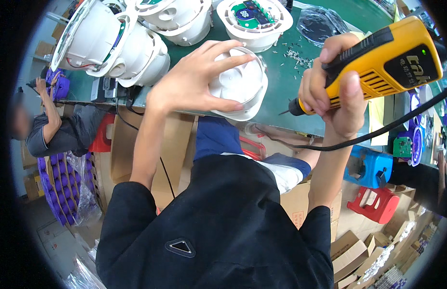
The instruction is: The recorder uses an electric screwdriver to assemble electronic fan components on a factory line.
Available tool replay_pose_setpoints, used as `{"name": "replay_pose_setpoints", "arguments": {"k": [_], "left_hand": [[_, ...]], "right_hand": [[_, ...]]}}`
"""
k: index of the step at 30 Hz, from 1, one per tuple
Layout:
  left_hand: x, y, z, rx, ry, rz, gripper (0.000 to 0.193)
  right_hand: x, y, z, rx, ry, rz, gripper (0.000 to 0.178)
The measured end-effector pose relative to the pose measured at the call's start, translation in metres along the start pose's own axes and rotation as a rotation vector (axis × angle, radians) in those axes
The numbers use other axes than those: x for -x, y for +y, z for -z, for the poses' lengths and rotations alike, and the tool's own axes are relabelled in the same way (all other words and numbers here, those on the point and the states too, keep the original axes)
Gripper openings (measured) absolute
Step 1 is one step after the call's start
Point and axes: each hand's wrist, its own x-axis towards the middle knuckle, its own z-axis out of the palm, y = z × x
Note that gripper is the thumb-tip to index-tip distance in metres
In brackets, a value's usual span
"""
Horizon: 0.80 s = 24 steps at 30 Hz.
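Observation:
My left hand (189,79) spans a white round plastic housing (241,85) at the bench's near edge. Its thumb is on the near rim and its fingers reach over the far side, gripping it. In my right hand (346,108) is a yellow and black electric screwdriver (373,62), with fingers wrapped round the body. Its thin bit points left, to the right of the housing and apart from it. A small green light glows on the tool. Loose small screws (296,59) lie scattered on the green bench (281,91) beyond the housing.
Several white housings (132,53) crowd the far left of the bench. Another, with a green circuit board (252,17), stands behind mine. A clear bag of dark parts (322,24) lies farther right. The tool's black cable (397,125) loops below it. A co-worker (54,115) sits at left.

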Motion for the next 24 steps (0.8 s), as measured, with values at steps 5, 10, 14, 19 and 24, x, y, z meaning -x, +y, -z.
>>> {"name": "replay_pose_setpoints", "arguments": {"k": [5,10,14,19,24], "left_hand": [[0.002,0.054,-0.022,-0.204,0.256,0.464,0.076],[0.0,0.025,-0.029,-0.142,0.26,0.096,0.071],[0.0,0.027,-0.036,-0.178,0.27,0.132,0.068],[0.0,0.03,-0.038,-0.198,0.283,0.155,0.067],[-0.001,0.032,-0.038,-0.202,0.277,0.178,0.066]], "right_hand": [[-0.007,0.007,-0.004,0.205,0.189,0.168,0.025],[-0.014,0.016,-0.007,0.345,0.148,0.253,0.028],[-0.018,0.022,-0.02,0.263,0.045,0.284,0.028],[-0.017,0.014,-0.054,0.203,0.524,-0.007,0.04],[-0.018,0.011,-0.05,0.151,0.544,-0.002,0.04]]}}
